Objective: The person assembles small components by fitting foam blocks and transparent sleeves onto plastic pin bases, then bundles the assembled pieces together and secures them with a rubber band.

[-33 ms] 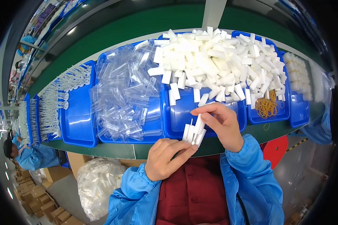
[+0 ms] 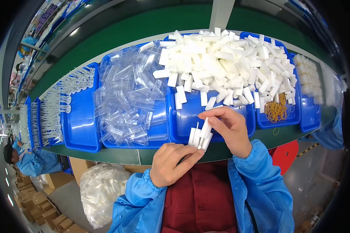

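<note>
My left hand (image 2: 171, 164) grips the lower ends of a small bunch of white foam blocks (image 2: 193, 136) in front of my chest. A thin white stick pokes up out of the bunch; what it belongs to is hidden. Between thumb and forefinger, my right hand (image 2: 232, 130) pinches the top of one white foam block (image 2: 205, 129), which leans against the others. Just beyond my hands, a blue tray (image 2: 186, 122) carries a heap of loose white foam blocks (image 2: 217, 66). Fingers cover the bottom of the bunch.
Clear plastic sleeves (image 2: 130, 93) fill the tray to the left. Further left, white slender pieces with round ends (image 2: 52, 112) line blue trays. Yellow rubber bands (image 2: 276, 111) lie at right. A bag of white pieces (image 2: 103, 194) and a red round seat (image 2: 286, 155) stand below the bench edge.
The bunch of white foam blocks has shifted very slightly to the left in my hands. Everything else looks the same.
</note>
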Motion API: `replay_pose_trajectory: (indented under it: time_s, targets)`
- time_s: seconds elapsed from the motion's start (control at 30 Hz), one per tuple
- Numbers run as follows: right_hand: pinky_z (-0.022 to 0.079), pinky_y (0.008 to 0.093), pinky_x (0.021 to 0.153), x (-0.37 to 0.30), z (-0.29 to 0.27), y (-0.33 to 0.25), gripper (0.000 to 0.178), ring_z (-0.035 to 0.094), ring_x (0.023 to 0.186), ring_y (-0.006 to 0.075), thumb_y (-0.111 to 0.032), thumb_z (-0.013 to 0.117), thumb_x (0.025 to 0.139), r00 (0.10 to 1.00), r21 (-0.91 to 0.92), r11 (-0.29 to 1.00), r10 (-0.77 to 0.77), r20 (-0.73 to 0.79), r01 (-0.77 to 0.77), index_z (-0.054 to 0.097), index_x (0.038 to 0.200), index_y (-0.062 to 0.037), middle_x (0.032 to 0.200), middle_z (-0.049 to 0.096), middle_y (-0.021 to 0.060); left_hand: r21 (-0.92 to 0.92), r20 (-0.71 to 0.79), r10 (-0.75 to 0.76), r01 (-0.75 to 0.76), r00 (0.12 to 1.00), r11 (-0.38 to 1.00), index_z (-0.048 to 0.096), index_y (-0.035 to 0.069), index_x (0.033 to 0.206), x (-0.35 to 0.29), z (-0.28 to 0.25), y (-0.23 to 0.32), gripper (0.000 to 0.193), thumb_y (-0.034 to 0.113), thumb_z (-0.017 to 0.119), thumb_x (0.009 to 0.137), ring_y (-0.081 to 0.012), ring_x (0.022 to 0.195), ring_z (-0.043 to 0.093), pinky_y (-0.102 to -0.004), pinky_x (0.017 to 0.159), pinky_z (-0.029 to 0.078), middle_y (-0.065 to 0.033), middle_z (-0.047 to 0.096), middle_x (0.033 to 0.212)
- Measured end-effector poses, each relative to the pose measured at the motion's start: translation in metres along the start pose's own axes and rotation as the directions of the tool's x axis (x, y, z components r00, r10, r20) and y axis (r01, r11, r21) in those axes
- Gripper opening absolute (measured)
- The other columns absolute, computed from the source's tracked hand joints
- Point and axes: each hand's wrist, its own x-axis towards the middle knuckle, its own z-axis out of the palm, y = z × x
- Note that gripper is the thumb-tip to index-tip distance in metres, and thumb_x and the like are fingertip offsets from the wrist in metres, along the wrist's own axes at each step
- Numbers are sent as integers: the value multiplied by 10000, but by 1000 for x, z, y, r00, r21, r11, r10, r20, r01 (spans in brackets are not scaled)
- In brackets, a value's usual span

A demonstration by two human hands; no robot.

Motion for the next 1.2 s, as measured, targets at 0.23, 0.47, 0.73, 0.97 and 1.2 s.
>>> replay_pose_trajectory:
  time_s: [0.23, 0.47, 0.73, 0.97, 1.2]
  targets:
    - [480, 333, 968, -2, 5, 4, 134, 637, 1050, 206, -11, 650, 926, 992, -56, 994, -89, 94, 95, 695, 1050, 7, 1124, 682, 133, 86, -42, 32, -28, 999, 996, 730, 82, 1095, -4, 3, -9, 363, 83, 723, 732, -202, 858, 629, -311, 696, 487, -48, 651, 1047]
    - [342, 489, 1152, -7, 8, 13, 167, 617, 1021, 200, 43, 724, 840, 970, -49, 972, -222, 103, 228, 712, 997, -11, 1048, 644, 108, 71, -188, 72, -59, 979, 996, 701, 81, 1057, -10, 8, -19, 359, 121, 776, 707, -227, 848, 650, -332, 665, 493, -67, 671, 1016]
    - [351, 493, 1150, -15, 14, 11, 166, 602, 1036, 194, 31, 725, 849, 934, -76, 931, -357, 18, 358, 694, 997, -37, 1101, 619, 94, -707, -162, -655, 377, 738, 599, 631, 17, 1136, -4, 21, 1, 483, 47, 867, 716, -287, 958, 664, -360, 792, 567, -135, 633, 1114]
    - [449, 369, 1058, -15, 3, 8, 390, 626, 1068, 179, 8, 726, 865, 995, 106, 990, -99, 15, 97, 541, 1208, 22, 1162, 596, 128, -193, -259, -348, 304, 901, 933, 648, 47, 1123, -5, 21, -1, 489, 28, 875, 692, -295, 982, 664, -345, 787, 566, -131, 640, 1115]
    - [421, 439, 1090, -10, -4, 12, 289, 624, 996, 198, 23, 744, 833, 940, -172, 932, -290, 181, 320, 634, 1095, -27, 1075, 621, 98, -234, -136, -375, 338, 917, 912, 684, 88, 1148, -11, 18, -3, 483, 88, 869, 702, -298, 1015, 628, -387, 880, 515, -95, 636, 1110]
